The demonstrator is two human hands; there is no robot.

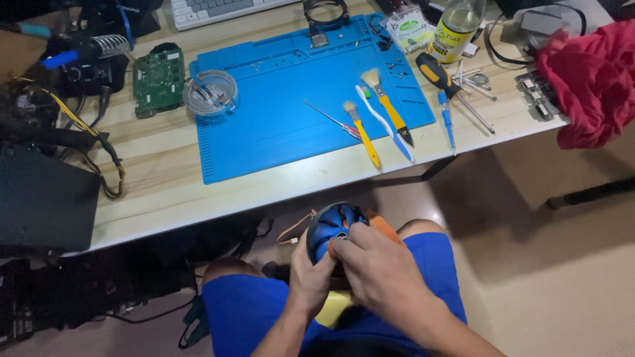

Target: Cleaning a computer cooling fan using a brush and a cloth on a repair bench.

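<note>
Both hands are closed around a blue cooler fan [334, 228] at lower centre: left hand [309, 274] cups its side, right hand [383, 274] presses on top; behind, a blue work mat [291, 125] lies on the wooden desk [165, 178]

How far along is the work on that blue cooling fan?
Done: the blue fan is off the desk, and tools lie out on the blue mat. In hand: the left hand grips the fan over the lap while the right hand works on its blades. Left: the brushes and the green circuit board lie untouched.
</note>
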